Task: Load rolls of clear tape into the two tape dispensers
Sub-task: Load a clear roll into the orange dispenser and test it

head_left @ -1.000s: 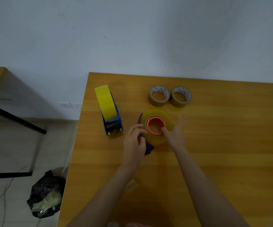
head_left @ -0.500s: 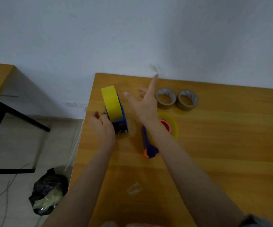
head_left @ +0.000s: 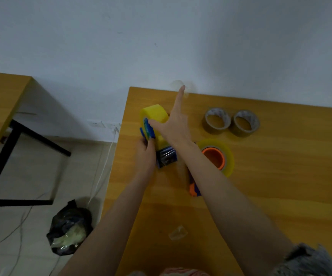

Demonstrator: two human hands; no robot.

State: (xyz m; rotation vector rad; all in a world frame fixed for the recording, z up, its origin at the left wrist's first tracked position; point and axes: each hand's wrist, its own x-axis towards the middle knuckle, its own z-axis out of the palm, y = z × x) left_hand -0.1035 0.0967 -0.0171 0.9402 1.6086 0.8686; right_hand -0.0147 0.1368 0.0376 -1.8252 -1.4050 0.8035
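A blue tape dispenser [head_left: 166, 158] carrying a yellowish clear roll [head_left: 154, 113] stands at the table's left edge. My left hand [head_left: 146, 154] grips its left side. My right hand [head_left: 174, 125] reaches over the roll with fingers spread; its thumb touches the blue hub and its index finger points at the wall. A wisp of clear tape [head_left: 178, 84] clings at that fingertip. The second dispenser [head_left: 194, 190], blue with an orange hub, lies flat just right of my right forearm with a clear roll [head_left: 227, 156] on it.
Two thin brownish tape rolls [head_left: 217, 120] [head_left: 245, 123] lie side by side at the back of the wooden table [head_left: 280, 196]. A crumpled scrap of clear tape [head_left: 178, 233] lies near the front. On the floor at left sits a black bag [head_left: 69, 229], beside another table [head_left: 0, 100].
Both hands left the flat dispenser with the orange hub and moved left to the standing one. My left hand closed on its side; my right hand came over the roll.
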